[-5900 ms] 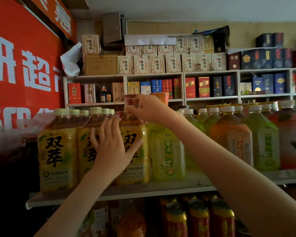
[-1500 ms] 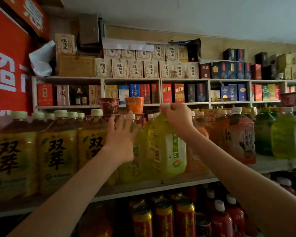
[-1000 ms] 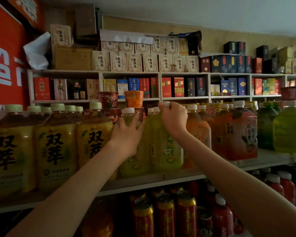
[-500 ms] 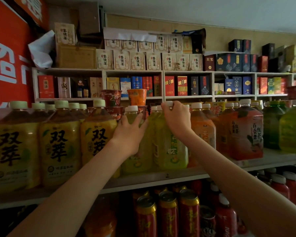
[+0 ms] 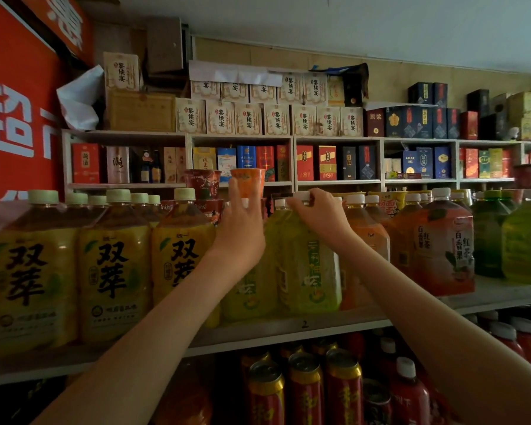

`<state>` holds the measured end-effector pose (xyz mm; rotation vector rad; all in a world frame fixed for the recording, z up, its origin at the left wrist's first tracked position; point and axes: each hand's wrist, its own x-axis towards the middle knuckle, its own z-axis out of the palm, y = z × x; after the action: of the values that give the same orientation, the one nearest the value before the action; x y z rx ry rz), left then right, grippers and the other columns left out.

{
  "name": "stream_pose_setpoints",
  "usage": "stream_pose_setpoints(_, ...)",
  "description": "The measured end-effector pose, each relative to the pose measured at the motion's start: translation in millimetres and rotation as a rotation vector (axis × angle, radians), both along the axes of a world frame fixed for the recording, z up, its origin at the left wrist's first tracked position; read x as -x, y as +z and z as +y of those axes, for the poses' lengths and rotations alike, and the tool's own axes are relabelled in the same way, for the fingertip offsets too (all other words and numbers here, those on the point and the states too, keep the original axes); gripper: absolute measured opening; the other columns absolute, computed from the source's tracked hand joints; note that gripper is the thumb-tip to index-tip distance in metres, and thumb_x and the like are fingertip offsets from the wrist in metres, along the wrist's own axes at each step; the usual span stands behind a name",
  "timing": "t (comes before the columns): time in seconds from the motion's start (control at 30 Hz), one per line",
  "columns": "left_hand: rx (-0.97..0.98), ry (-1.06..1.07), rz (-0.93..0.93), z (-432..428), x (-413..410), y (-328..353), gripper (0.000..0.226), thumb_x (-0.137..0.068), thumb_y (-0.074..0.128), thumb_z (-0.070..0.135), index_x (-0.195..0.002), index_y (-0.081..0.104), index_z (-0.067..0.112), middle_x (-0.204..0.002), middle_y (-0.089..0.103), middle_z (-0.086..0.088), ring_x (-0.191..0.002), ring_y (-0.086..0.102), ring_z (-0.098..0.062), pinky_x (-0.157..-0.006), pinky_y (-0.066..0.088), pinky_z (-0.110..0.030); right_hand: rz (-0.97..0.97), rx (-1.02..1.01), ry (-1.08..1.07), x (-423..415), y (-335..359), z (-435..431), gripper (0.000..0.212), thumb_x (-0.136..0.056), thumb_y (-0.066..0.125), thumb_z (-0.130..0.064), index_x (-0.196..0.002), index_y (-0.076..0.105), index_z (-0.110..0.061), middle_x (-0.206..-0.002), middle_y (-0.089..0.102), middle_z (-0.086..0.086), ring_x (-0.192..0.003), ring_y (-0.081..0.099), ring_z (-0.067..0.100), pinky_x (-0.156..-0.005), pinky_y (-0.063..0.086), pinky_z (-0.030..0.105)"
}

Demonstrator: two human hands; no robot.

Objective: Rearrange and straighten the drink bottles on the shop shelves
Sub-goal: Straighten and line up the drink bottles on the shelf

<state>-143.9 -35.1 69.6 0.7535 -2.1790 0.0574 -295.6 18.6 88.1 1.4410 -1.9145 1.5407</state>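
Large drink bottles stand in a row on a white shelf. My right hand is closed over the white cap and neck of a yellow-green bottle in the middle. My left hand lies with spread fingers against the upper part of the neighbouring yellow-green bottle, hiding most of it. To the left stand three yellow bottles with black characters, the nearest beside my left wrist. Orange bottles and a red-orange one stand to the right.
Green bottles fill the shelf's right end. Red cans and red bottles sit on the shelf below. Two paper cups stand behind the bottle caps. Boxed goods line the back wall shelves; a red banner hangs on the left.
My left hand has slid up the neighbouring bottle, its fingers now reaching the cap. My right hand keeps its hold on the yellow-green bottle's cap. The view has shifted slightly.
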Motion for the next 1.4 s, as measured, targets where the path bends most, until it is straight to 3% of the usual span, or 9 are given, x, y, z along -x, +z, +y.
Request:
stream_pose_setpoints(0.1, -0.216, 0.027, 0.145, -7.1, 6.8, 6.3, 0.078, -0.094, 0.046, 0.008, -0.148, -0.009, 0.017, -0.140, 0.038, -0.024, -0.110, 0.057, -0.032, -0.085, 0.052, -0.035, -0.013, 0.034, 0.024, -3.5, -1.6, 2.3, 0.028, -0.092, 0.055, -0.036, -0.079, 0.054, -0.011, -0.067, 0.053, -0.003, -0.054, 0.048, 0.005, -0.045, 0.037, 0.011)
stream_pose_setpoints(0.17, -0.213, 0.094, 0.183, -4.6, 8.2, 7.7, 0.057, -0.097, 0.039, 0.007, -0.146, 0.009, 0.007, -0.119, 0.056, -0.017, -0.100, 0.061, -0.027, -0.074, 0.048, -0.027, -0.041, 0.149, -0.002, -3.3, -7.2, 3.1, 0.028, -0.092, 0.055, -0.035, -0.077, 0.055, -0.012, -0.063, 0.051, -0.006, -0.052, 0.045, 0.003, -0.045, 0.034, 0.012)
stream_pose_setpoints(0.37, -0.166, 0.120, 0.231, 6.7, 6.2, 12.0, 0.034, -0.096, 0.039, 0.005, -0.129, 0.034, 0.004, -0.102, 0.055, -0.012, -0.081, 0.052, -0.019, -0.066, 0.046, -0.029, -0.007, 0.273, -0.033, -4.4, -11.1, 7.5, 0.027, -0.092, 0.054, -0.038, -0.078, 0.056, -0.014, -0.064, 0.052, -0.007, -0.058, 0.046, 0.004, -0.055, 0.034, 0.018)
stream_pose_setpoints(0.53, -0.142, 0.093, 0.275, 5.8, 4.2, 11.6, 0.035, -0.094, 0.044, 0.000, -0.127, 0.035, 0.002, -0.110, 0.058, -0.013, -0.079, 0.050, -0.014, -0.064, 0.046, -0.025, -0.022, 0.279, -0.066, -0.8, -11.0, 0.2, 0.033, -0.091, 0.053, -0.041, -0.088, 0.060, -0.009, -0.068, 0.054, -0.005, -0.062, 0.049, 0.007, -0.057, 0.037, 0.021)
stream_pose_setpoints(0.7, -0.113, 0.086, 0.285, 3.0, 0.1, 12.1, 0.029, -0.092, 0.045, -0.004, -0.120, 0.042, 0.002, -0.105, 0.059, -0.011, -0.076, 0.056, -0.015, -0.068, 0.055, -0.032, -0.047, 0.220, -0.048, 0.7, -20.4, -6.7, 0.036, -0.092, 0.053, -0.041, -0.088, 0.061, -0.007, -0.068, 0.056, -0.002, -0.057, 0.050, 0.007, -0.053, 0.039, 0.021)
stream_pose_setpoints(1.03, -0.155, 0.102, 0.234, 1.7, 2.1, 13.7, 0.026, -0.094, 0.043, 0.003, -0.120, 0.043, 0.001, -0.113, 0.059, -0.013, -0.083, 0.057, -0.019, -0.062, 0.046, -0.028, 0.014, 0.102, 0.026, -0.2, -18.2, -2.8, 0.033, -0.094, 0.050, -0.041, -0.093, 0.058, -0.008, -0.071, 0.058, -0.001, -0.057, 0.052, 0.007, -0.050, 0.038, 0.018)
stream_pose_setpoints(1.13, -0.055, 0.146, 0.221, 6.9, 6.4, 7.7, 0.037, -0.096, 0.045, 0.019, -0.128, 0.039, 0.001, -0.118, 0.054, -0.016, -0.100, 0.056, -0.026, -0.083, 0.050, -0.037, 0.013, -0.004, 0.075, 1.2, -16.8, 4.2, 0.037, -0.096, 0.044, -0.044, -0.100, 0.056, -0.009, -0.076, 0.061, 0.000, -0.060, 0.056, 0.007, -0.051, 0.041, 0.017)
stream_pose_setpoints(1.23, 0.232, 0.202, 0.169, 15.4, 16.3, -2.5, 0.056, -0.094, 0.048, 0.033, -0.139, 0.032, 0.002, -0.137, 0.040, -0.017, -0.126, 0.041, -0.030, -0.105, 0.037, -0.044, 0.068, -0.011, 0.074, 0.3, -20.3, 17.6, 0.036, -0.099, 0.040, -0.040, -0.107, 0.058, -0.010, -0.078, 0.063, -0.002, -0.060, 0.057, 0.003, -0.051, 0.041, 0.012)
stream_pose_setpoints(1.4, 0.343, -0.073, 0.133, 37.6, 36.2, -17.9, 0.055, -0.089, 0.057, 0.030, -0.137, 0.040, 0.008, -0.141, 0.040, -0.010, -0.130, 0.038, -0.025, -0.110, 0.029, -0.035, 0.208, 0.160, -0.141, 17.5, -21.7, 45.8, 0.036, -0.097, 0.046, -0.024, -0.131, 0.048, -0.014, -0.125, 0.058, 0.002, -0.112, 0.055, 0.014, -0.090, 0.048, 0.029)
